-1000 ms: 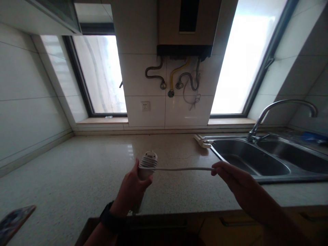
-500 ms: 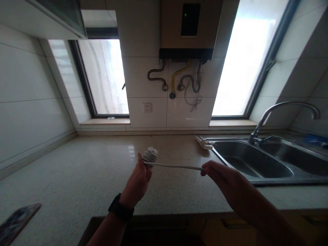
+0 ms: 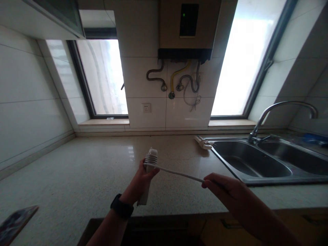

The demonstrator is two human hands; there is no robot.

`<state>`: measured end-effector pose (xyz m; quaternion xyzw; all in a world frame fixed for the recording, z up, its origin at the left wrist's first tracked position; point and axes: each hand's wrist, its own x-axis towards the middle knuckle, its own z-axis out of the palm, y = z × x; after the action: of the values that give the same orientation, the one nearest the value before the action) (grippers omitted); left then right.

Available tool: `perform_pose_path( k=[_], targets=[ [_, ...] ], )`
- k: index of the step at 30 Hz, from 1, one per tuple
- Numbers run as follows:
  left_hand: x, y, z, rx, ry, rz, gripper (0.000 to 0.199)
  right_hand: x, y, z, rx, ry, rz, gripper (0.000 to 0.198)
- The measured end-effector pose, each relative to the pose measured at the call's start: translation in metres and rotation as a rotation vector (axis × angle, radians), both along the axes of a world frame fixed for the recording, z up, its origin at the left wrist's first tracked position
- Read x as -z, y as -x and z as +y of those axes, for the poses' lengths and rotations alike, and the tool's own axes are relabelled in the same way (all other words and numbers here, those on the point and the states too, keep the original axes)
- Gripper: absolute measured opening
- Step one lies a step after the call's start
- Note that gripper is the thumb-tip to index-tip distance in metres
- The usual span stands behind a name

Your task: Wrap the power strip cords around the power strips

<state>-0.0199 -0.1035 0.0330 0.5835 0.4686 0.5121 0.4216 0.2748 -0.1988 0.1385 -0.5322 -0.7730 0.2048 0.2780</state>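
Between left hand (image 3: 142, 179) and right hand (image 3: 221, 186) — taut white cord (image 3: 176, 173).

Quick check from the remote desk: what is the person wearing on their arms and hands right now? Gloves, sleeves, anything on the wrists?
Both hands are bare, no gloves. The left hand has a dark band round its wrist, like a watch or fitness strap; its face is not visible. The right hand has nothing on it, and no sleeve shows on either forearm as far as the picture reaches.
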Motion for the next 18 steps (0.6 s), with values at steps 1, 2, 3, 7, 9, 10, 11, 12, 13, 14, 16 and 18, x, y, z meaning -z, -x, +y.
perform_pose_path(
  k=[1,2,3,7,9,10,11,12,13,14,16,18],
  targets=[
    [0.002,0.0,0.001,-0.007,-0.008,-0.024,0.06,0.001,0.001,-0.001,-0.01,0.01,-0.015,0.041],
    [0.004,0.0,0.002,-0.023,-0.022,-0.041,0.056,0.001,0.001,-0.003,-0.02,0.016,-0.028,0.041],
    [0.005,0.0,0.004,-0.037,-0.037,-0.05,0.054,0.001,0.002,-0.004,-0.031,0.019,-0.038,0.04],
    [0.003,-0.001,0.006,-0.06,-0.058,-0.044,0.055,0.001,0.003,-0.008,-0.059,0.016,-0.063,0.039],
    [0.001,-0.001,0.004,-0.049,-0.043,-0.059,0.057,0.001,0.005,-0.011,-0.07,0.015,-0.067,0.037],
    [0.001,0.0,0.002,-0.031,-0.022,-0.08,0.059,0.0,0.006,-0.012,-0.08,0.013,-0.066,0.036],
    [0.001,0.0,-0.001,-0.001,0.018,-0.117,0.06,-0.001,0.007,-0.014,-0.093,0.012,-0.065,0.035],
    [0.0,0.001,-0.004,0.043,0.075,-0.174,0.061,-0.003,0.007,-0.015,-0.111,0.011,-0.067,0.035],
    [0.0,0.001,-0.006,0.096,0.142,-0.248,0.062,-0.005,0.008,-0.016,-0.128,0.01,-0.07,0.034],
    [-0.001,0.002,-0.009,0.158,0.213,-0.334,0.063,-0.006,0.009,-0.017,-0.147,0.01,-0.077,0.034],
    [-0.005,0.002,-0.014,0.282,0.322,-0.494,0.07,-0.009,0.009,-0.015,-0.18,0.03,-0.096,0.033],
    [-0.013,0.003,-0.019,0.396,0.39,-0.579,0.081,-0.008,0.009,-0.008,-0.218,0.078,-0.106,0.032]
  ],
)
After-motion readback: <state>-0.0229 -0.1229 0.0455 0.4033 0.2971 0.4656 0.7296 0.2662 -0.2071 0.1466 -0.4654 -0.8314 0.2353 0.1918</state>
